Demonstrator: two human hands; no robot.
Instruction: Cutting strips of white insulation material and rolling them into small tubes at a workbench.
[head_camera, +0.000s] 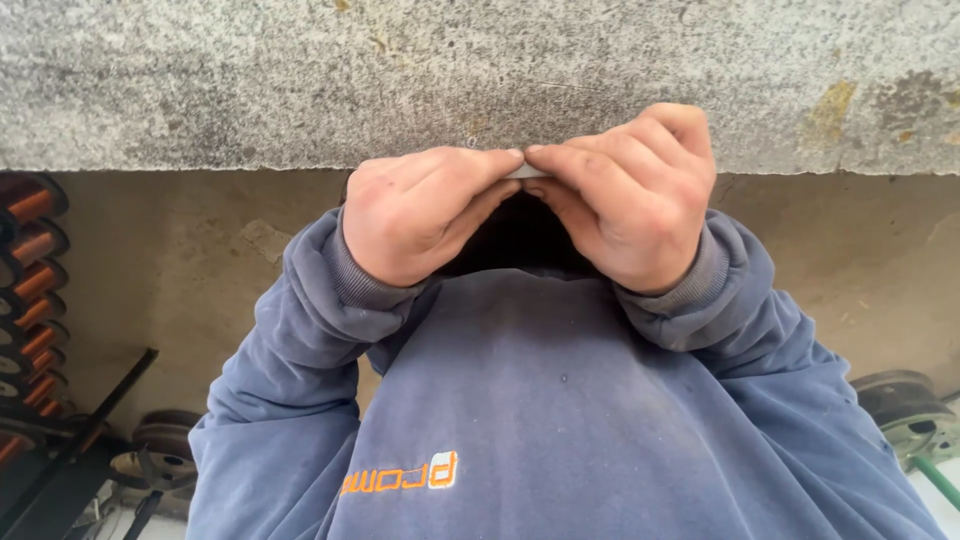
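A small pale strip (527, 172) is pinched between the fingertips of the left hand (425, 215) and right hand (630, 195), at the stone worktop (300, 80) edge; open floor (190, 250) lies beside both.

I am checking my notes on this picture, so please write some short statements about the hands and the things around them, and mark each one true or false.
1. Both hands pinch one small pale flat piece between their fingertips. True: the left hand and the right hand meet on the small pale piece.
2. The hands are held far apart. False: their fingertips almost touch.
3. The person wears a blue sweatshirt. True.
4. Copper wire spools stand at the right edge. False: they are at the left edge of the picture.
5. A grey stone slab lies beyond the hands. True.
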